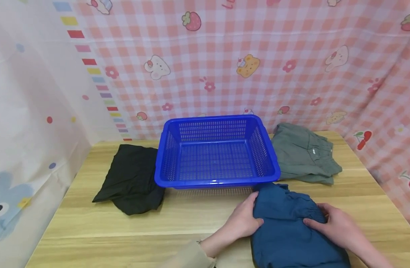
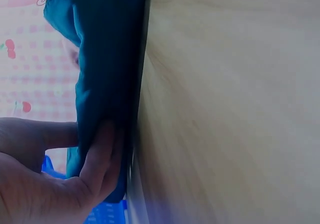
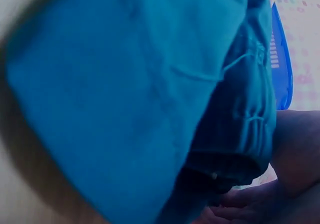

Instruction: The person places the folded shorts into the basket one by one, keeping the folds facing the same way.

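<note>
Folded dark blue pants (image 1: 288, 230) with a gathered waistband lie at the front right of the table, close to the basket's front rim. My left hand (image 1: 243, 219) grips their left edge, thumb on the upper cloth. In the left wrist view its fingers (image 2: 97, 164) lie along the side of the fold, just over the table. At the waistband on the right, my right hand (image 1: 337, 225) holds the edge with its thumb on top; its other fingers are partly hidden. The right wrist view shows the blue cloth (image 3: 110, 99) hanging over the bunched waistband.
A blue plastic basket (image 1: 218, 182) with nothing inside stands at the middle back. Left of it lies a folded black garment (image 1: 132, 178), right of it folded grey-green pants (image 1: 302, 154). A pink checked curtain (image 1: 198, 48) hangs behind the wooden table (image 1: 124, 238).
</note>
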`<state>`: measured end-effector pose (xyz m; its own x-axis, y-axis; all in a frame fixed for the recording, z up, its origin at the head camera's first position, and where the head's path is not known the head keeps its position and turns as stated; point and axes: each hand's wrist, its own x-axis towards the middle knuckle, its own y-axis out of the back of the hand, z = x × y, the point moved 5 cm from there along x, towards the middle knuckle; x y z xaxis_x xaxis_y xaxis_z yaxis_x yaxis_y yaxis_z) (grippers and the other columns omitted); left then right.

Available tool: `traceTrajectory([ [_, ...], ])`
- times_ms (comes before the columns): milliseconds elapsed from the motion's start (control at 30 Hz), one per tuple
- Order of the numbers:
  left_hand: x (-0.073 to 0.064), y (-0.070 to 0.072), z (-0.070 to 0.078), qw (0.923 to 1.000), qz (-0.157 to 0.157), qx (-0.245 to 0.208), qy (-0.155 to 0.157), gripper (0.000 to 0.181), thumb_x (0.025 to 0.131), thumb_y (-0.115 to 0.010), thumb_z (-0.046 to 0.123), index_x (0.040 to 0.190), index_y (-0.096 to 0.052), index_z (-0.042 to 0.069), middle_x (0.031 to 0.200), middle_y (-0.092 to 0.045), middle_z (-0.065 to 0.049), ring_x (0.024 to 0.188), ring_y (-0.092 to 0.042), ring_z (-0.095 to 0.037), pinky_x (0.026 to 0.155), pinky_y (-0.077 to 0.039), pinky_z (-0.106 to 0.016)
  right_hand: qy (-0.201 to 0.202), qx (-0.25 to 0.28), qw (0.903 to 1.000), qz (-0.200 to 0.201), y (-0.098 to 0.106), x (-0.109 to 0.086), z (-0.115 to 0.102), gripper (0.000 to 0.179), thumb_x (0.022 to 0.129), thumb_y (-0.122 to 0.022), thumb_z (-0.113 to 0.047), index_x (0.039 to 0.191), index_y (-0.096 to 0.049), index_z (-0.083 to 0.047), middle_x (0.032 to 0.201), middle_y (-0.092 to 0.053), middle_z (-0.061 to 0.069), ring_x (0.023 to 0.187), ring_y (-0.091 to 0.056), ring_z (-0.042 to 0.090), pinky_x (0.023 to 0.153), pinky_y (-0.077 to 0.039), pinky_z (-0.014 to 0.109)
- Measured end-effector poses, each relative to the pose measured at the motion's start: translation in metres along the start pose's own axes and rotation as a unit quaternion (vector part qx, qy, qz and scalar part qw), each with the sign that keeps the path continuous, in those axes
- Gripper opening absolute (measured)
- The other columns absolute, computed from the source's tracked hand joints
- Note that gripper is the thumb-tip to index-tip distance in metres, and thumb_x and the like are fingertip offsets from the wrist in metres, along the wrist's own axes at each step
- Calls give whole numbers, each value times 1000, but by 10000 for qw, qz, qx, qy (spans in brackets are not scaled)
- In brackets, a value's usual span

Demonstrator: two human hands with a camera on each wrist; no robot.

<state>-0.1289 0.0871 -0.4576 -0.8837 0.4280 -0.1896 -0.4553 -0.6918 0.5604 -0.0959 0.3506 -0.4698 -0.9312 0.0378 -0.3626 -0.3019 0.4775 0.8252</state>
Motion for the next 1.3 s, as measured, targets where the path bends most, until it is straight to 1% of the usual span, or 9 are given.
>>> traceTrajectory([
  [200, -5, 20, -13, 9997, -70, 244, -2, 78, 88, -78, 4, 157, -43, 2, 156, -55, -22, 145, -54, -40, 121, -47, -50, 405, -53, 9983, 408, -7, 3, -27, 78, 93, -78, -47, 132, -58, 18, 124, -70, 34, 111, -69, 46, 94, -58, 59],
  [333, -8, 34, -22, 9987, -91, 495, 29, 77, 88, -79, 5, 157, -43, 2, 156, -56, -22, 144, -56, -40, 120, -48, -52, 599, -40, 9969, 517, -14, 7, -47, 73, 90, -80, -44, 130, -62, 15, 120, -73, 29, 110, -71, 44, 94, -58, 58],
  [533, -19, 53, -37, 9977, -57, 639, 198, 78, 88, -81, 7, 157, -44, 3, 156, -56, -21, 143, -56, -41, 119, -47, -55, 739, 30, 9963, 427, -22, 14, -75, 70, 89, -81, -42, 131, -63, 12, 122, -73, 27, 113, -71, 44, 96, -58, 58],
  [733, -34, 68, -48, 9975, 104, 633, 307, 78, 89, -79, 7, 158, -42, 0, 158, -52, -25, 145, -53, -45, 121, -44, -59, 920, 162, 9950, 364, -31, 18, -99, 66, 88, -82, -38, 129, -64, 10, 119, -74, 24, 111, -71, 41, 96, -58, 57],
  [900, -46, 79, -56, 9949, 200, 901, 419, 78, 90, -80, 9, 157, -42, -1, 154, -56, -27, 140, -56, -48, 117, -46, -61, 1007, 337, 9940, 271, -38, 21, -116, 60, 86, -85, -36, 126, -67, 5, 117, -75, 18, 110, -72, 36, 96, -58, 55],
  [1000, -51, 85, -60, 9930, 200, 1094, 410, 78, 89, -81, 11, 156, -44, -1, 151, -59, -27, 136, -59, -49, 113, -48, -62, 1050, 436, 9933, 228, -42, 22, -125, 57, 85, -86, -34, 125, -68, 3, 119, -75, 18, 112, -72, 36, 97, -58, 55],
  [1133, -56, 93, -65, 9904, 130, 1294, 461, 78, 88, -82, 13, 155, -44, -2, 149, -60, -27, 134, -61, -48, 111, -50, -62, 1084, 548, 9925, 169, -47, 23, -137, 56, 84, -87, -33, 126, -69, 1, 119, -75, 16, 113, -72, 35, 98, -58, 55],
  [1233, -59, 96, -68, 9882, 50, 1459, 461, 78, 89, -82, 14, 155, -44, -2, 147, -62, -26, 132, -63, -47, 110, -51, -60, 1051, 553, 9928, 134, -50, 22, -142, 57, 83, -88, -33, 125, -69, 0, 117, -77, 13, 110, -73, 32, 97, -59, 54],
  [1300, -62, 97, -71, 9876, 47, 1512, 428, 78, 89, -82, 14, 155, -44, -2, 145, -64, -26, 130, -64, -46, 109, -52, -59, 1097, 492, 9926, 181, -52, 21, -145, 59, 82, -88, -33, 126, -68, 1, 118, -76, 14, 111, -73, 33, 97, -59, 54],
])
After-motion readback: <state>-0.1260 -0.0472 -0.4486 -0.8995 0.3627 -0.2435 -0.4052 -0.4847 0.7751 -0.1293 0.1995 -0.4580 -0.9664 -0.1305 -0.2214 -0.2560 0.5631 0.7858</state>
